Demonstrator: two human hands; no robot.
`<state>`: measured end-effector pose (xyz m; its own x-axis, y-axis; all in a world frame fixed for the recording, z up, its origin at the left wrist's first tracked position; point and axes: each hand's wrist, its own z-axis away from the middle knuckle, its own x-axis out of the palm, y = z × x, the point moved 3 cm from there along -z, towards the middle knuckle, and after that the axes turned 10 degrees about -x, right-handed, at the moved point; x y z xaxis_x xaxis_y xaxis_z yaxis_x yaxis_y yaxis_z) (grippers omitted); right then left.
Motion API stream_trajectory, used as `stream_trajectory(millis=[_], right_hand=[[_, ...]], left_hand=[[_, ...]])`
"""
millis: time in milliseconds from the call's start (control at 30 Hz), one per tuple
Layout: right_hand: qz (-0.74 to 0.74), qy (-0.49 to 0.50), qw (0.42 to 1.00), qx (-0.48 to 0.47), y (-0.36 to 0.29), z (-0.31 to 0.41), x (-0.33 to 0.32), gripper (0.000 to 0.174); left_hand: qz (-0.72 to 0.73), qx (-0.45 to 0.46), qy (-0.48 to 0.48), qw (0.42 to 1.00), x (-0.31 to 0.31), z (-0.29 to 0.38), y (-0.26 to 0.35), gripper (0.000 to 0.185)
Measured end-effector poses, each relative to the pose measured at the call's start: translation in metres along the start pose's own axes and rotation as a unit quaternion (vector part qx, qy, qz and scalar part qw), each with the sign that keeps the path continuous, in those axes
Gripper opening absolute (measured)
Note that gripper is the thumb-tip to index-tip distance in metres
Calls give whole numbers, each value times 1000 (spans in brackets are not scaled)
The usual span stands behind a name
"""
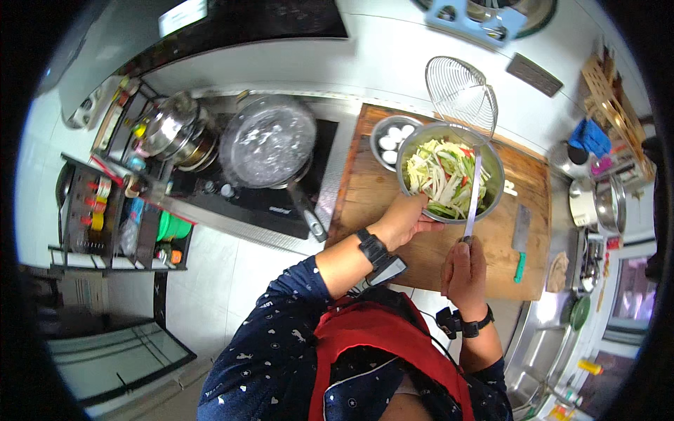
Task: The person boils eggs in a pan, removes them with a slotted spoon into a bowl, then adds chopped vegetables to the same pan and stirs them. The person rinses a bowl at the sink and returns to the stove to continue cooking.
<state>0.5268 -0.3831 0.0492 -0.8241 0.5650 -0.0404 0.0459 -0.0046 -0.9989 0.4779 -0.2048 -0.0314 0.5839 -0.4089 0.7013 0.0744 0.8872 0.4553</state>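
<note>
My left hand (409, 221) grips the near left rim of a metal bowl (497, 196) of sliced cabbage with green and red strips (447, 176). In my right hand (466, 268) is the handle of a wire-mesh skimmer (463, 94); its long flat handle crosses over the bowl and its mesh head lies beyond the far rim. Left of the bowl, partly behind it, a smaller metal bowl (377, 152) holds several white round pieces, perhaps eggs. A pan of bubbling liquid (271, 142) stands on the cooktop (237, 202).
A knife with a green handle (520, 242) lies right on the wooden board (368, 194), with small white pieces near the bowl. The pan's handle (308, 213) points towards me. A steamer pot (181, 131) stands left. A sink (539, 358) is at lower right.
</note>
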Motion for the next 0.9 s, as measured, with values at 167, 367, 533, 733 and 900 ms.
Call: stream_trajectory(millis=[167, 367, 533, 733, 900], right_hand=[[-5, -74, 997, -9, -9, -16, 41, 25], [178, -175, 954, -165, -16, -38, 106, 18], [152, -219, 956, -119, -6, -61, 166, 17], [125, -266, 945, -144, 11, -77, 235, 21], [141, -303, 939, -76, 14, -100, 289, 26]], left_hand=[[-23, 147, 76, 986, -47, 108, 61, 49], [-12, 223, 225, 948, -131, 208, 119, 51], [-61, 265, 319, 908, -204, 267, 156, 48], [-106, 317, 422, 843, -262, 293, 186, 64], [-181, 321, 509, 778, -279, 287, 209, 72]])
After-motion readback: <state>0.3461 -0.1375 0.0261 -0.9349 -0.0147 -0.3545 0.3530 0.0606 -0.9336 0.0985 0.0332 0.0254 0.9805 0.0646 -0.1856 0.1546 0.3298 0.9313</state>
